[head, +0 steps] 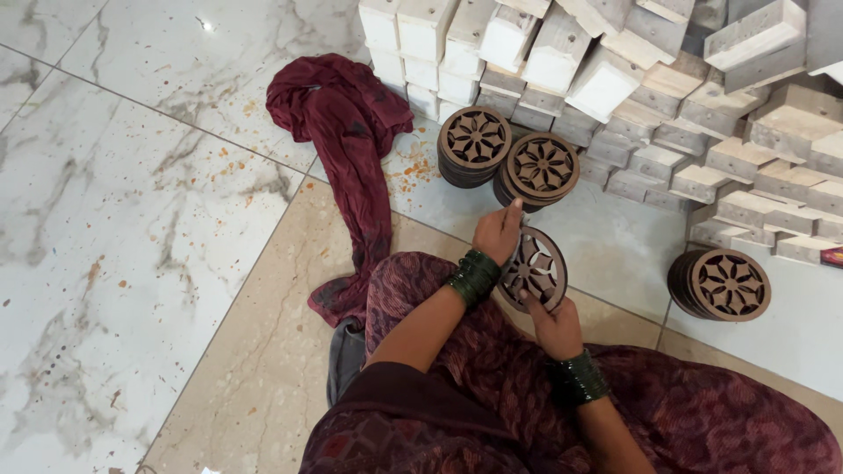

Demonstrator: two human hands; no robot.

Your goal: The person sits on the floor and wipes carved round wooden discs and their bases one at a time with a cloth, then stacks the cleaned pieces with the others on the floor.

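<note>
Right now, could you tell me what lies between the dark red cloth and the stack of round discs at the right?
In the head view, two more disc stacks and both hands with their disc.

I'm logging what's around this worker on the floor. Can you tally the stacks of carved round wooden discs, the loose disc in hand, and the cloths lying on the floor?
Stacks of carved discs: 3
Single disc held in both hands: 1
Maroon cloth on the floor: 1
Total: 5

The pale wooden blocks are piled too densely to count.
</note>
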